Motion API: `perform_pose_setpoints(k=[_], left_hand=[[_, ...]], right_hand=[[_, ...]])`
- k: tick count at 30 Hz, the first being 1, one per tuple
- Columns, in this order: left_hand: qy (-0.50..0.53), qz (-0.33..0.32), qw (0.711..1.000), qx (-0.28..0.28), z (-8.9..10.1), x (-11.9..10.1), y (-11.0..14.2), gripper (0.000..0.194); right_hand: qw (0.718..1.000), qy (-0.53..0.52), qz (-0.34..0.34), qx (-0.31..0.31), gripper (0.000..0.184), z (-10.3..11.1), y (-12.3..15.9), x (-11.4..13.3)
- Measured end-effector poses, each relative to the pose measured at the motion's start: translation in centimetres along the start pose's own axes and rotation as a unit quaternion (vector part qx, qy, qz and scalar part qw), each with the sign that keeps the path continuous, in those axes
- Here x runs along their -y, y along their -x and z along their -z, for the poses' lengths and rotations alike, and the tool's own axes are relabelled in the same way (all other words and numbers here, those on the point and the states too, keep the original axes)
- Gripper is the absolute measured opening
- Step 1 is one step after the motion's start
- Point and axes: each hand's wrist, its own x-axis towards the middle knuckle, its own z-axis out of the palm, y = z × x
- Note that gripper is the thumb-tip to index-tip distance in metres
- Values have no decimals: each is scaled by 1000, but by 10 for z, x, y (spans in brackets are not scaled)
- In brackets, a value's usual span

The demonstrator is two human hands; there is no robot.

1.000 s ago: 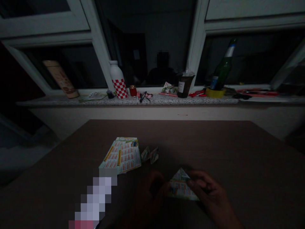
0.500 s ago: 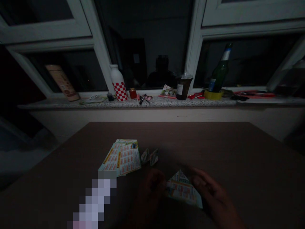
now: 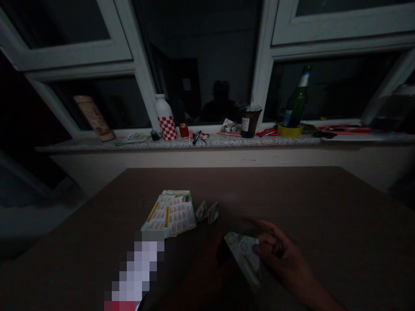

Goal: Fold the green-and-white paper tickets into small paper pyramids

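Across from me, the person is bringing both hands together over the nearer part of the table [image 3: 285, 194], well back from its far edge. The right hand [image 3: 281, 255] is pinching a folded paper [image 3: 244, 255] by its right-hand corner, thumb against bent fingers, with the index finger reaching out past it; by my reading, that grip is steadying the sheet while leaving most of its face uncovered. The left hand [image 3: 209, 261] is sitting in deep shadow beside the paper's left side, and I cannot tell whether it is gripping or merely resting near it. The paper is tilting, one corner pointing toward the table's far edge. Toward the table's far left corner, a stack of printed sheets [image 3: 180, 218] is lying fanned, probably so that single ones are lifting off easily. Two small folded pieces [image 3: 207, 212] are standing just beside its right edge, likely out of the hands' way. Beyond the far edge, bottles and oddments are lining the stone sill [image 3: 214, 141].
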Motion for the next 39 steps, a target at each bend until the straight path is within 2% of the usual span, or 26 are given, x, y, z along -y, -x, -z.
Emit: perform_pose_setpoints(k=[2,4,9,13,16,18,22,25,31,36,39], left_hand=[[-117,-10,993,-24,8,5,3,53],[-217,-48,975,-7,13,9,5,59],[-385,-90,918,39,13,2,5,39],[-462,-79,882,49,12,-8,5,36],[-491,-67,867,57,14,-12,7,31],[-492,-71,866,56,15,-14,7,30],[-475,-101,870,92,14,-21,6,30],[-470,-99,867,135,11,-25,3,26],[-475,-125,857,153,9,-23,-6,18],[-517,-174,828,128,2,-12,-4,14],[-530,-216,812,114,-7,-3,0,13]], right_hand=[[999,50,-6,20,47,3,-4,0],[993,113,1,38,45,6,-9,-2],[977,208,44,16,48,9,-18,-13],[956,284,72,25,47,8,-15,-11],[938,333,95,36,34,9,-7,5],[914,386,97,76,31,9,-1,18],[858,463,118,189,41,8,7,34],[831,485,131,239,41,9,6,35],[805,498,178,267,37,18,4,29],[809,496,208,236,38,27,10,19],[796,504,236,238,41,28,13,19]])
